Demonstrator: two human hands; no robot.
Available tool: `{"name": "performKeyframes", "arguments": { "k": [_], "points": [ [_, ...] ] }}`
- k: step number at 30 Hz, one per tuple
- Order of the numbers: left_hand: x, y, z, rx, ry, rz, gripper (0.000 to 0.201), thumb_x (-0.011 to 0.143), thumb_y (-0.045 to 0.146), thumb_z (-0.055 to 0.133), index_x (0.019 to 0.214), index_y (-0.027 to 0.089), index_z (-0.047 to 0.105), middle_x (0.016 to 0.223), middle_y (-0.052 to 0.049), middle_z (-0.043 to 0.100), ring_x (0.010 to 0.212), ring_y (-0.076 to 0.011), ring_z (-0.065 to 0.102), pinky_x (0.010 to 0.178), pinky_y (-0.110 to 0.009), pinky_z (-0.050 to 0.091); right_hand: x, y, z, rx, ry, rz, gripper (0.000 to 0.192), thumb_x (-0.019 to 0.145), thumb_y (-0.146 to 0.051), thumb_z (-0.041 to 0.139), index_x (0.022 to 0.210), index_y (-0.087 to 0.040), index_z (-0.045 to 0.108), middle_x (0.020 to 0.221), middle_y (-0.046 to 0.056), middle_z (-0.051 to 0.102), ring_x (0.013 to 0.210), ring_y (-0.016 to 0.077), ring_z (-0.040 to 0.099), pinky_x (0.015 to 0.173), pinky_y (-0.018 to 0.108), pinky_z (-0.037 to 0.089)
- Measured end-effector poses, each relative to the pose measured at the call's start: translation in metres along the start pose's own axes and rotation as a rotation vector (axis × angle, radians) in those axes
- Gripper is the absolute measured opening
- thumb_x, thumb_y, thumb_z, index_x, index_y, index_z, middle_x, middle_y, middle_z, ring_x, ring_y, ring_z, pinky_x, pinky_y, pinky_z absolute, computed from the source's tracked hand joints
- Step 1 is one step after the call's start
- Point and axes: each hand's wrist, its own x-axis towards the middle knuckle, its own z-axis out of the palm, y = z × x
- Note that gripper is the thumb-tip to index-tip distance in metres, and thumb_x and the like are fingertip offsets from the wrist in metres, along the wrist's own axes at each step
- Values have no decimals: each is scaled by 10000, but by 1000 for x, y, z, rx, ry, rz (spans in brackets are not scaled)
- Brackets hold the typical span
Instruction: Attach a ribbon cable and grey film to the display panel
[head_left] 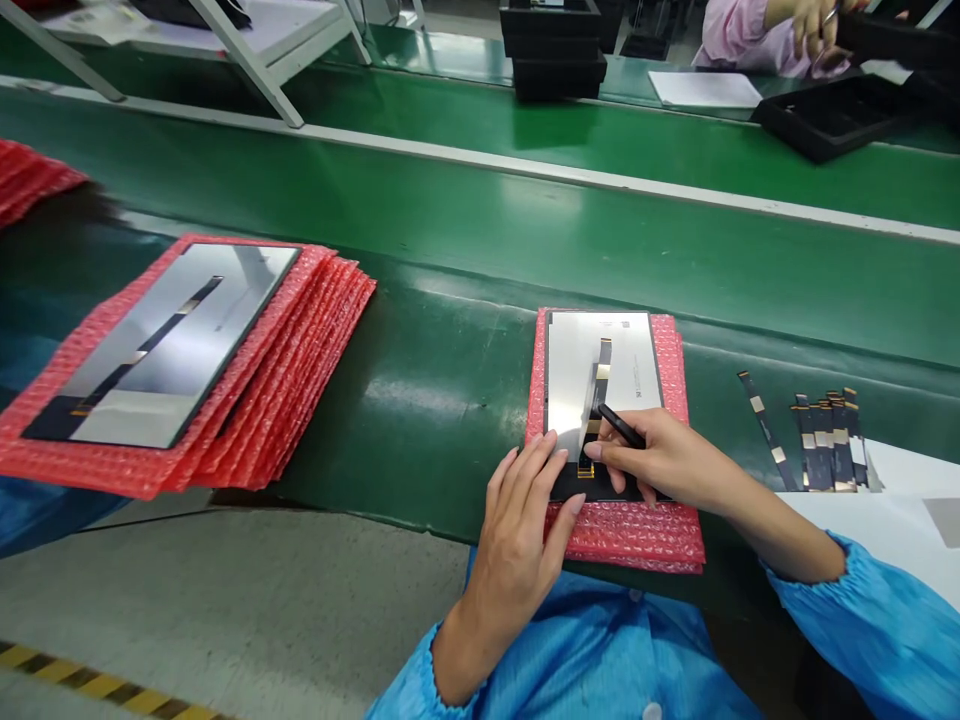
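The left hand (pixel 521 510) lies flat and open, fingers (pixel 541 462) spread on the lower left corner of the display panel (pixel 574 375). I judge it presses the panel down so it does not slide on the soft pad. The right hand (pixel 664 462) is closed around a thin black tool (pixel 621 427), held like a pen, w/ the tip at the flex cable (pixel 600 385) that runs down the middle of the panel back. The tip sits near the lower part of the cable, probably at the connector, but this is too small to tell for sure.

The panel rests face down on a small stack of red bubble-wrap sheets (pixel 630 535), on the green bench (pixel 450 380), directly in front of the person. The wrap prob. protects the glass side from scratches.

At the left, another panel (pixel 172 350) lies on a bigger, fanned pile of red bubble wrap (pixel 300 380), well apart from the hands. Its cable is also visible on the back.

At the right, near the right forearm, a row of loose flex cables (pixel 825 440) lies on the bench, partly on a white sheet (pixel 892 520), within easy reach.

Containers: black trays (pixel 832 120) sit on the far side of the belt, and a stack of black trays (pixel 555 45) at the top centre. What is inside them I cannot tell. A co-worker in a pink sleeve (pixel 739 35) works there.
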Motion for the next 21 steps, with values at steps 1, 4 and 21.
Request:
{"name": "performKeyframes", "arguments": {
  "k": [1, 4, 21],
  "points": [
    [0, 0, 0, 0, -1, 1, 451, 986, 398, 503, 1405, 239, 460, 1508, -10, 500, 1423, -156, 460, 1220, -413, 395, 0, 0, 0, 0, -2, 5, 195, 922, -363, 605, 768, -245, 581, 590, -46, 685, 310, 95, 532, 283, 177, 405],
    [1, 1, -2, -2, -9, -1, 447, 985, 399, 505, 1399, 235, 467, 1507, -16, 502, 1426, -162, 458, 1220, -414, 395, 0, 0, 0, -16, 0, 18, 195, 920, -368, 605, 783, -230, 593, 594, -38, 691, 315, 94, 533, 291, 177, 413],
    [1, 2, -4, -22, -7, -7, 475, 974, 370, 529, 1419, 225, 448, 1492, -34, 518, 1420, -175, 466, 1207, -432, 418, -1, 0, -1, -82, -11, 53, 177, 914, -390, 592, 806, -250, 609, 605, -47, 696, 329, 107, 555, 311, 186, 447]
  ]
}}
